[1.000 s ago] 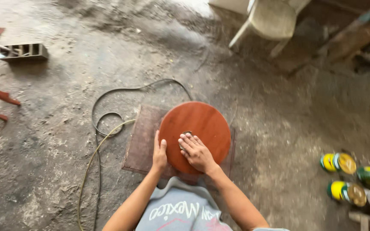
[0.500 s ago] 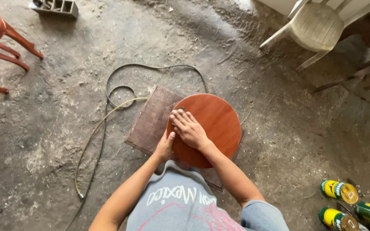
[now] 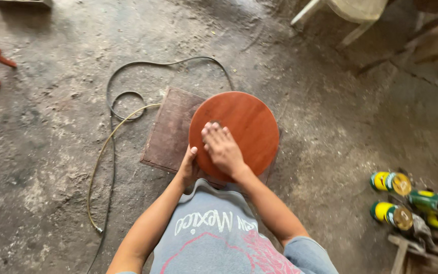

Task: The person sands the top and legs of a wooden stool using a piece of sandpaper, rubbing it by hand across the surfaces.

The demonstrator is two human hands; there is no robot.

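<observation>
We see soft, even daylight over the dusty grey concrete floor (image 3: 51, 167), brightest near the top middle, where the surface washes pale. The upper right corner falls into deep shadow and loses detail. The round reddish-brown wooden disc (image 3: 242, 124) carries a gentle sheen, no hard glare. Shadows under it and under our forearms are faint and short. Focus holds in the centre; the edges bend slightly and soften, notably around the yellow-and-green cans (image 3: 394, 200).

Rough workshop, dusty concrete floor (image 3: 51, 167), hose (image 3: 108, 101), paint cans (image 3: 389, 181)
</observation>
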